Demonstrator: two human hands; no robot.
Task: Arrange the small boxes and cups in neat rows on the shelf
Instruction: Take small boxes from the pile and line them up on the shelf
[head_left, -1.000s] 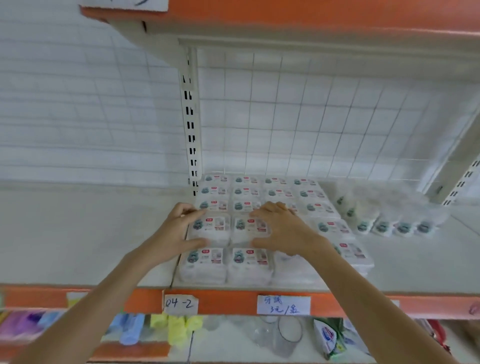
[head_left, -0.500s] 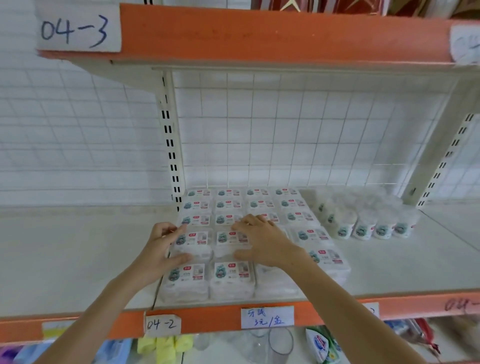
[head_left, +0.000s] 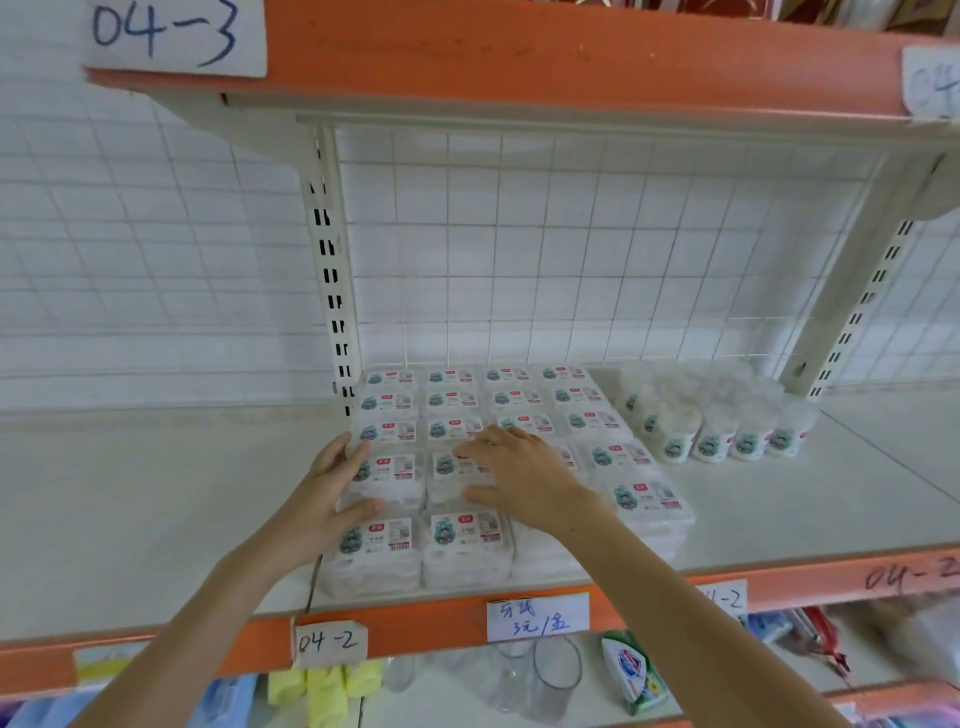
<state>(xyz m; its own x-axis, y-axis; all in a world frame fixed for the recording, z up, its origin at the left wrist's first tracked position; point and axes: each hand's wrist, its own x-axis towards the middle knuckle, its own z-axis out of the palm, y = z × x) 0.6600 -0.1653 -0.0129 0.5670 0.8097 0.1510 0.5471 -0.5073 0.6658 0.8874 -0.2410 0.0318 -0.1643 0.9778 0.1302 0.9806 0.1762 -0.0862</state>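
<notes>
Right now both hands are down on the block of small boxes (head_left: 470, 467) that sits on the white shelf (head_left: 156, 493), packed in tidy rows running from the orange front edge back to the wire grid panel (head_left: 571, 249). The left hand (head_left: 324, 499) cups the left side of a box in the second row from the front, its fingers (head_left: 345, 452) curled along that box's far left corner and the thumb pressed against its near edge, so the hand is clamped on the box. The right hand (head_left: 524, 478) lies on top of the neighbouring boxes one column over, fingers spread a little and nearly straight, flat on the lids rather than wrapped round anything. To the right of the boxes, toward the back of the shelf, a cluster of small white cups (head_left: 711, 421) stands upright in close rows, just beside the box block but not touched by either hand. On the shelf's front edge a paper tag reading 04-2 (head_left: 330, 643) hangs below the left column of boxes, and a handwritten price label (head_left: 537, 617) sits further right. Above, the upper shelf (head_left: 519, 57) carries a tag marked 04-3 (head_left: 171, 34). Below the front edge, clear plastic tumblers (head_left: 540, 680) and some yellow items (head_left: 324, 686) show on the lower level.
</notes>
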